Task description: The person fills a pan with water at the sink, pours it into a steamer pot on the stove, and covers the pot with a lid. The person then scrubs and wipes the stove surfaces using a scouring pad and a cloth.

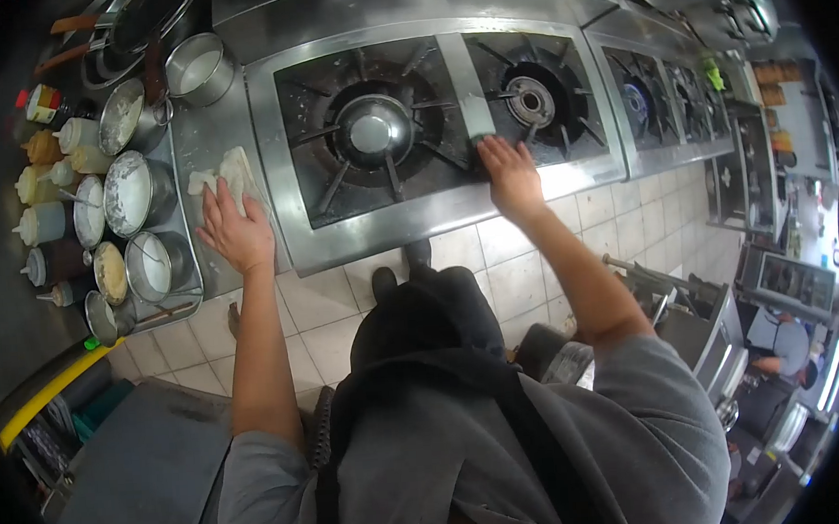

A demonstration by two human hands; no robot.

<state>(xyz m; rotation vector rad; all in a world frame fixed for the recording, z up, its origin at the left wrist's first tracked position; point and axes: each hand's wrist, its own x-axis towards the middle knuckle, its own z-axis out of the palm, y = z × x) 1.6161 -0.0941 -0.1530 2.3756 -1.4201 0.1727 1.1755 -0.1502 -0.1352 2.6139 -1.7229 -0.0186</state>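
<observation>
My left hand (235, 225) lies spread on a pale cloth (239, 177) on the steel counter strip (202, 131), left of the stove. At the steel divider (466, 86) between two burners, my right hand (510, 172) presses down near the stove's front edge. A small dark green scrap (482, 139) shows at its fingertips; the rest of what lies under the fingers is hidden. The left burner (370, 129) has a round metal cap, and the right burner (530, 102) a ring-shaped head.
Metal bowls (133, 193) and squeeze bottles (41, 224) crowd the left side. A pot (200, 69) stands behind my left hand. More burners (636, 103) continue rightward. A person (785, 343) is at the far right. Tiled floor (326, 311) lies below the stove.
</observation>
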